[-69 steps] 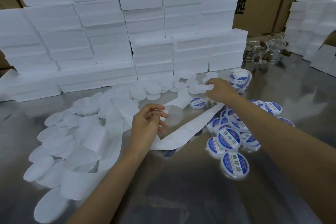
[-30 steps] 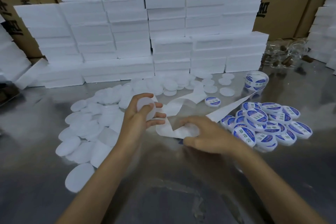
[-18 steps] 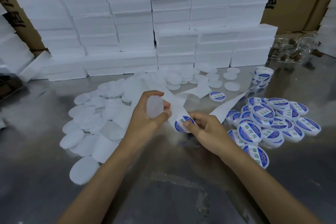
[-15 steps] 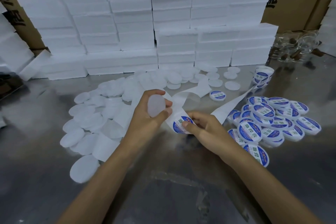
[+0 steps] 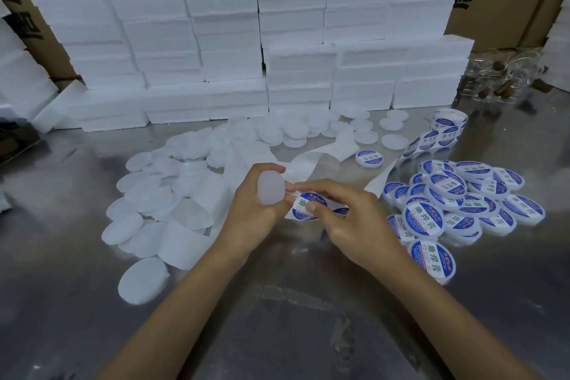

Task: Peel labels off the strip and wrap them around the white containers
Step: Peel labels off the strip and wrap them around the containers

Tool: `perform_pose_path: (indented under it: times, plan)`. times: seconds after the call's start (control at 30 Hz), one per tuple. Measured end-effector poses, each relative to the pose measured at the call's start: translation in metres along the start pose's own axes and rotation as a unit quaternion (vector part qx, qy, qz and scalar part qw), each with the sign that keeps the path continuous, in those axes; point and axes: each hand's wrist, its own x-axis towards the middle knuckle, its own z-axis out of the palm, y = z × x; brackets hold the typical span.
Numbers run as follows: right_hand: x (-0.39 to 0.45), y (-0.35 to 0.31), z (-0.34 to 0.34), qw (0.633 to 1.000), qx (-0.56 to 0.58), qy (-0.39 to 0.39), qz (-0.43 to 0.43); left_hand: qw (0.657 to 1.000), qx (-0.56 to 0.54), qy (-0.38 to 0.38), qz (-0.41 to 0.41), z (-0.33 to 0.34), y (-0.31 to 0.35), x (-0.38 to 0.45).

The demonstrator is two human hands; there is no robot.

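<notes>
My right fingers [image 5: 311, 208] pinch the edge of a round blue label [image 5: 303, 206], thumb and forefinger clamped on it where it lifts off the strip [image 5: 311, 167]. Just to its left, my left hand [image 5: 256, 210] curls round a bare white container [image 5: 271, 188], held upright on its edge with its flat face toward me. The label sits touching or nearly touching the container's lower right side, so I judge the coming move is short: carry the label leftward onto that face. The left hand is the nearer one to the container, the right to the label. The strip trails away up and right to the roll [image 5: 444, 129]. Finished containers [image 5: 462, 203] pile at my right; bare ones [image 5: 145, 207] spread left on the table [image 5: 277, 318].
</notes>
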Motion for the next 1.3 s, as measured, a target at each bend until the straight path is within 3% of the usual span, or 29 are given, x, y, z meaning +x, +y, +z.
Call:
perform_pose_path:
  times: [0.2, 0.43, 0.7, 0.77, 0.83, 0.97, 1.1, 1.3]
  plan:
    - [0.0, -0.005, -0.001, 0.998, -0.04, 0.013, -0.053, 1.0, 0.02, 0.004, 0.006, 0.0, -0.003, 0.003]
    - [0.003, -0.013, -0.005, 0.996, 0.021, 0.042, -0.078, 0.997, 0.072, 0.015, 0.023, 0.003, -0.011, 0.006]
    - [0.005, -0.02, -0.011, 0.982, 0.158, 0.102, -0.017, 0.989, 0.144, 0.035, 0.014, 0.01, -0.003, 0.002]
    - [0.006, -0.02, -0.013, 0.976, 0.189, 0.111, 0.005, 0.993, 0.093, 0.065, 0.033, 0.01, 0.006, 0.001]
    - [0.006, -0.022, -0.013, 0.969, 0.223, 0.106, 0.026, 0.997, -0.05, 0.06, 0.02, 0.008, 0.017, 0.001]
    - [0.005, -0.029, -0.008, 0.959, 0.269, 0.08, 0.028, 0.935, -0.343, -0.036, -0.076, 0.013, 0.032, -0.006]
    - [0.005, -0.032, -0.002, 0.966, 0.243, 0.087, 0.005, 0.904, -0.399, -0.119, -0.101, 0.022, 0.032, -0.013]
    - [0.005, -0.03, 0.001, 0.973, 0.212, 0.095, -0.004, 0.898, -0.412, -0.138, -0.075, 0.027, 0.033, -0.015]
